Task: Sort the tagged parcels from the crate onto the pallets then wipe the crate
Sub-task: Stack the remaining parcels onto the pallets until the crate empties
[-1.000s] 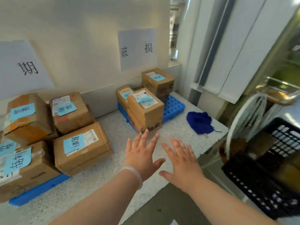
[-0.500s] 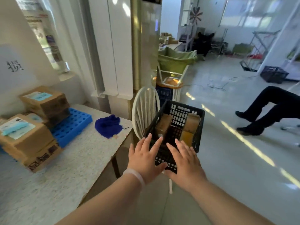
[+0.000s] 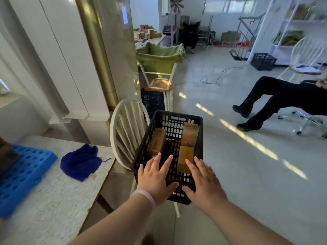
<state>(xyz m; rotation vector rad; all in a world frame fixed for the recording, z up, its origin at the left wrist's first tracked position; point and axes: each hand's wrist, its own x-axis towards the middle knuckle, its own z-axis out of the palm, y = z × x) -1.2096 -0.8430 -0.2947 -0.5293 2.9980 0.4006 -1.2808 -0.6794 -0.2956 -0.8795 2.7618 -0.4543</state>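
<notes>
Speckled counter (image 3: 58, 200) sits left of the black crate (image 3: 177, 119), and the crate rests on a white spindle-back chair (image 3: 123, 131) just beside the counter edge. The blue pallet (image 3: 24, 170) is on the counter, well left of the crate, with a blue cloth (image 3: 79, 163) between pallet and crate.

Three cardboard parcels are in the crate: one at its left wall (image 3: 157, 141), one at the far right (image 3: 190, 134), one at the near right (image 3: 184, 160). No tags are readable.

Left hand (image 3: 155, 179) and right hand (image 3: 201, 183) are both spread, fingers straight, holding nothing, over the crate's near end. Contact with the rim is unclear.

A second ago the same spread hands hung over the counter by the stacked pallets; now the view has swung to the crate. Likely the next pick is coming, with sorting unfinished and wiping not yet due.
</notes>
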